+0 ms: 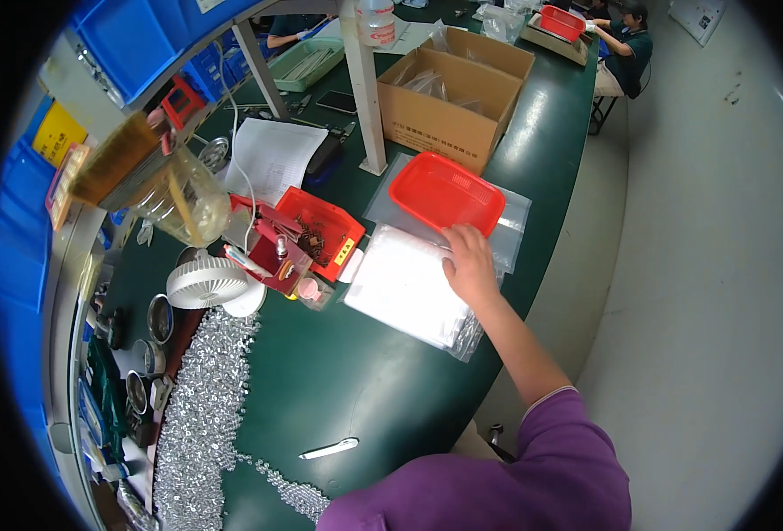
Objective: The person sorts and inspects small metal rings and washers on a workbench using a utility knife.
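Note:
My right hand (473,267) reaches out over the right edge of a stack of clear and white plastic bags (409,288). Its fingertips come up to the near rim of a shallow red plastic tray (440,190), and the thumb stands apart from the fingers. Nothing shows lifted in that hand. Under the tray lies a greyish clear plastic sheet or bag (517,232). My left hand is out of sight; the purple sleeve and shoulder fill the lower edge.
A long heap of small shiny metal parts (201,416) covers the left side of the green table (321,380). A white-handled pen-like tool (330,449) lies nearby. Beyond are a small white fan (206,281), a red bin (321,234), a cardboard box (440,111) and a seated co-worker (626,53).

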### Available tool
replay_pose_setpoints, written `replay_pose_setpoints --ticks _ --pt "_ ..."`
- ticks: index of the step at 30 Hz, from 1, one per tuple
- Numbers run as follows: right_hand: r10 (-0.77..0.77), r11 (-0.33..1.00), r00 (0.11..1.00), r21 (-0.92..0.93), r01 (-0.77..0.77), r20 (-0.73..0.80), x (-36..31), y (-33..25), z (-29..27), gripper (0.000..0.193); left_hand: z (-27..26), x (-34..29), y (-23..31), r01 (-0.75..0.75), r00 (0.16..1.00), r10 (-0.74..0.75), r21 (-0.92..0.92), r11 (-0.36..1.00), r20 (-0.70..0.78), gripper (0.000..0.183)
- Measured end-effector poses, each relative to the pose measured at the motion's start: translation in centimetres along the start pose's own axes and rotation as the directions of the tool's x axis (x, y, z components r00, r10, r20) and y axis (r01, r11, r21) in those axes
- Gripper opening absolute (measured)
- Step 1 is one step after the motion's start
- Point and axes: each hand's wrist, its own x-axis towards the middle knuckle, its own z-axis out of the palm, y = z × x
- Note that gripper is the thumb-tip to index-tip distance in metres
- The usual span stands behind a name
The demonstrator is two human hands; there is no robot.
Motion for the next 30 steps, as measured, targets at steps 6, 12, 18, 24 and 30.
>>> replay_pose_setpoints --ticks 6,12,18,24,30 --pt "-0.054 0.99 0.956 -0.108 0.089 0.288 1.8 8.8 -1.0 0.03 0.2 3.3 4.3 0.057 0.997 -0.056 -0.031 0.998 0.048 0.028" --pt "0.333 0.614 0.942 0.749 -0.251 0.043 3.0 5.2 -8.9 0.021 2.9 12.2 17.6 -0.186 0.964 0.209 -0.145 0.972 0.167 0.027" --pt "0.087 0.925 0.991 0.378 -0.042 -0.102 1.8 5.6 -12.3 0.024 11.0 20.1 20.0 -0.115 0.993 0.115 -0.157 0.981 -0.012 0.045" --pt "-0.135 0.985 0.978 -0.09 0.15 0.159 0.9 7.6 -5.7 0.027 13.5 24.2 21.0 -0.25 0.96 0.264 0.143 0.958 -0.092 0.048" --pt "0.023 0.991 0.899 -0.126 0.036 0.438 2.1 6.4 -2.9 0.037 12.8 24.4 20.8 -0.233 0.968 0.242 0.12 0.965 -0.062 0.049"
